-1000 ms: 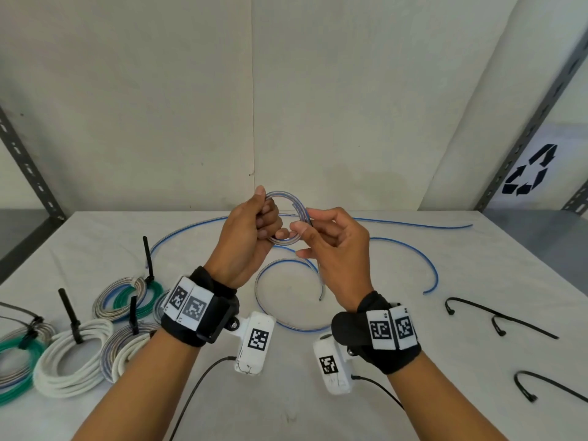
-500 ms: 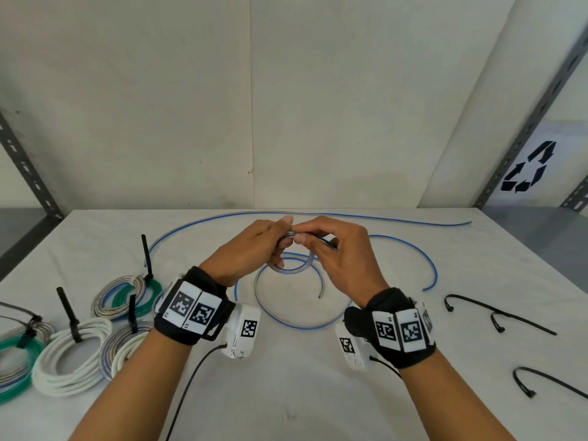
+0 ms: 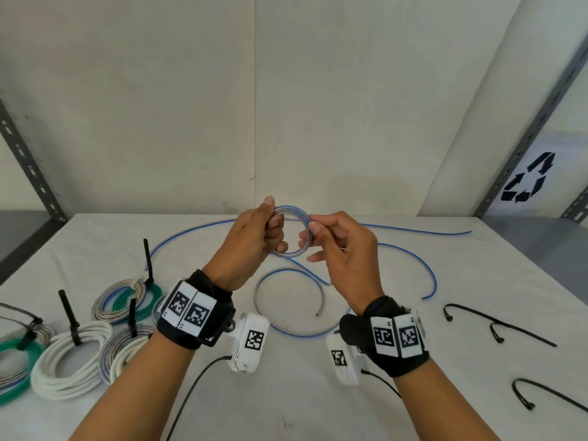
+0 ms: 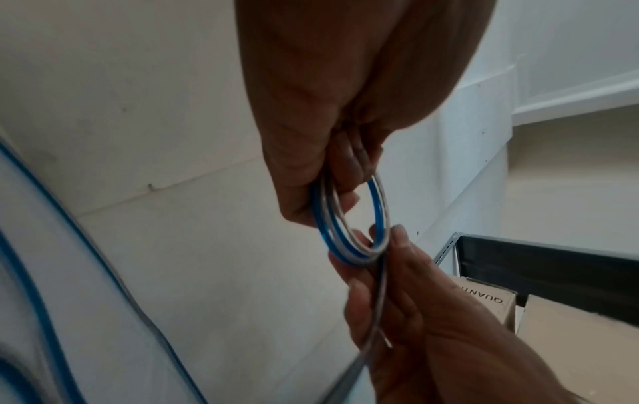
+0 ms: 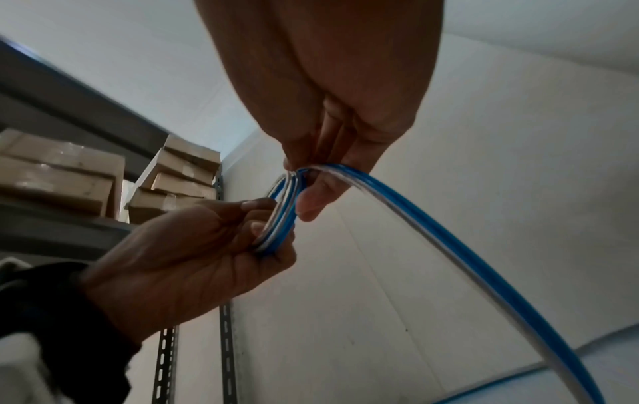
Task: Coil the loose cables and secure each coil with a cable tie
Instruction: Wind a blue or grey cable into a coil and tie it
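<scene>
A small coil (image 3: 304,241) of blue-and-clear cable stands upright above the table between my hands. My left hand (image 3: 274,232) grips the coil's left side, its fingers curled through the ring. My right hand (image 3: 313,229) pinches the cable on the coil's right side. The left wrist view shows the coil (image 4: 375,207) under my left hand (image 4: 311,153), with my right hand (image 4: 408,309) below it. In the right wrist view the loose cable (image 5: 484,276) trails down from my right hand's (image 5: 311,188) pinch. The remaining cable (image 3: 288,330) lies in loops on the white table (image 3: 286,393).
Several tied coils, white (image 3: 71,361), green and grey (image 3: 125,297), lie at the left front. Three loose black cable ties (image 3: 496,323) (image 3: 493,333) (image 3: 547,393) lie at the right. Grey shelf uprights (image 3: 528,128) flank the table, and cardboard boxes (image 5: 62,180) sit on a shelf.
Both hands have risen from low over the table and drawn slightly apart. The coil, tilted flat half a second ago, stands upright again. The loose loop on the table has shifted a little.
</scene>
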A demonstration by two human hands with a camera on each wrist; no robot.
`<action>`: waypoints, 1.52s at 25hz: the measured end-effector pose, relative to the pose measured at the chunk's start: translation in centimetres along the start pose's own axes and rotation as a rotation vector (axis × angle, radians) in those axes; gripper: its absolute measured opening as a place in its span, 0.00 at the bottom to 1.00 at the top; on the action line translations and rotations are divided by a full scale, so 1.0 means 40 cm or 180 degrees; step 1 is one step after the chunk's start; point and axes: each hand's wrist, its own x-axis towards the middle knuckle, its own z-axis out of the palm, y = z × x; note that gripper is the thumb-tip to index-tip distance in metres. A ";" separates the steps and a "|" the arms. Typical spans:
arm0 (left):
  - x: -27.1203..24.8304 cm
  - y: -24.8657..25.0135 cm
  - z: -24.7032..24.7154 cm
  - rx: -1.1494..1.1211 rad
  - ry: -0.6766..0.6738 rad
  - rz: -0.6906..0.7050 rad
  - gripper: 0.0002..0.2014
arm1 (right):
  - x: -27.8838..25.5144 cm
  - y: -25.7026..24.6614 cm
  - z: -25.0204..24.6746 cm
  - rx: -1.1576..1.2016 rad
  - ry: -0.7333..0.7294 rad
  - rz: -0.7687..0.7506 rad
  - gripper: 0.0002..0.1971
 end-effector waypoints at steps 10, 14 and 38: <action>0.009 -0.002 -0.021 0.0364 -0.0583 -0.0413 0.27 | 0.018 -0.005 -0.036 -0.0215 -0.0529 -0.0123 0.10; -0.010 -0.011 -0.006 0.1511 -0.0694 -0.0393 0.26 | 0.009 -0.007 -0.039 -0.0788 -0.1050 -0.0332 0.09; 0.013 0.015 -0.012 -0.1480 -0.0359 -0.0199 0.27 | 0.004 -0.023 0.019 0.0348 0.0266 0.0179 0.06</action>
